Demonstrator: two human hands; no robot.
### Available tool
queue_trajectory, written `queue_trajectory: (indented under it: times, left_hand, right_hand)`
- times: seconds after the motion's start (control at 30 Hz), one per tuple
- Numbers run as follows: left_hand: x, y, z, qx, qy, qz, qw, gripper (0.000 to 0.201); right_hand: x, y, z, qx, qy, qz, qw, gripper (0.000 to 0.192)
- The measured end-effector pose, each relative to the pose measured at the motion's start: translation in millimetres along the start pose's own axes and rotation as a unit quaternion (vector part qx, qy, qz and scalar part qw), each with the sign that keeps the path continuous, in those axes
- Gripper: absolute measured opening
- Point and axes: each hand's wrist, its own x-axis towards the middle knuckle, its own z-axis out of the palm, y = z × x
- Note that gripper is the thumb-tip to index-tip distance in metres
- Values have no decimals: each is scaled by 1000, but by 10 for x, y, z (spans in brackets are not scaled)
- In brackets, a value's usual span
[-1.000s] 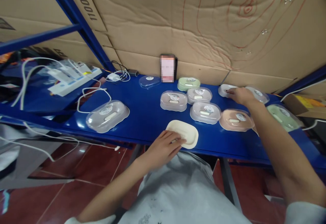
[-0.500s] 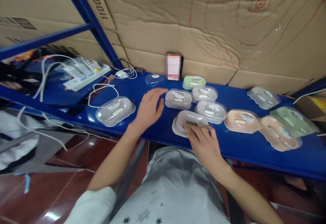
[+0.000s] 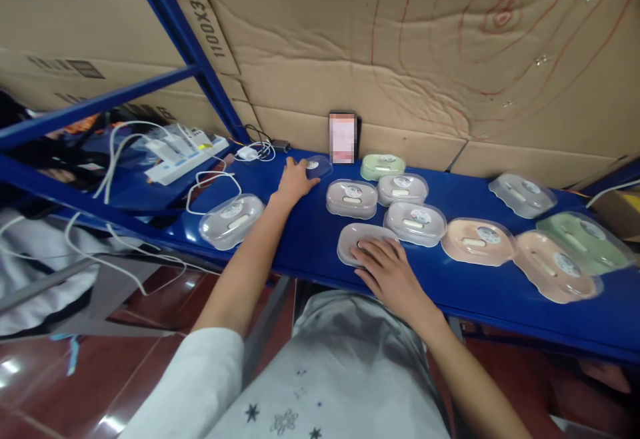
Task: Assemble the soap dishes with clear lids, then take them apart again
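"What's nearest you?"
"A grey, oval plastic box (image 3: pixel 350 234), under my right fingers (image 3: pixel 381 256), which rest spread and slightly bent across its top."
"And farther off?"
"My left fingers (image 3: pixel 301 172), half spread, at the left end of a clear, oval plastic lid (image 3: pixel 323 168); whether they grip it, I cannot tell. Beyond them, rightward, stands a black-edged, rectangular phone (image 3: pixel 343 138)."

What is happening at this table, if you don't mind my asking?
A person's right hand rests on a grey oval box near the front edge of the blue table. The left hand is at a clear plastic cover farther back; whether it grips it is hard to tell. Other boxes, in grey, peach and green, stand around, and a phone stands by the cardboard.
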Motion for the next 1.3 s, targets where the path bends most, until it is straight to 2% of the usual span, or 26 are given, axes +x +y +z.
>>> queue_trajectory:
  times: [0.13,0.23,0.27,0.3,0.37,0.47,0.6,0.7,0.83,1.03,1.3]
  left_hand:
    - [-347,-126,-162,-28,9,19,999,54]
    - [-780,-177,-300,-81,37,76,993,48]
    - [-953,-167,-324,-137,74,128,979,48]
    - [-1130,-142,-330,-188,87,195,959,49]
    - [-1450,-53,-281,-230,52,305,923,49]
    - [-1743,103,-89,-224,2,391,893,47]
    - [-1807,175,163,-219,-10,410,885,54]
    - [-1811,156,245,-214,-13,413,885,66]
    - [-1860,150,293,-194,-1,422,886,69]
    - [-1905,169,325,-194,-15,423,885,71]
    - [-1914,184,303,-202,-32,413,888,72]
  right_hand:
    - [-56,36,-35,24,0,41,999,51]
    - [-172,124,-88,63,15,88,994,70]
    - [-214,156,-108,80,26,100,991,76]
    - [-251,186,-126,96,40,109,989,81]
    - [-302,231,-154,113,71,113,985,86]
    - [-315,271,-167,104,75,93,987,84]
    - [-295,302,-150,68,32,82,994,73]
    - [-304,302,-135,38,50,73,995,70]
    - [-343,263,-140,1,77,60,995,70]
    - [-407,242,-186,-18,54,56,997,73]
    - [-422,245,-154,-13,101,52,993,78]
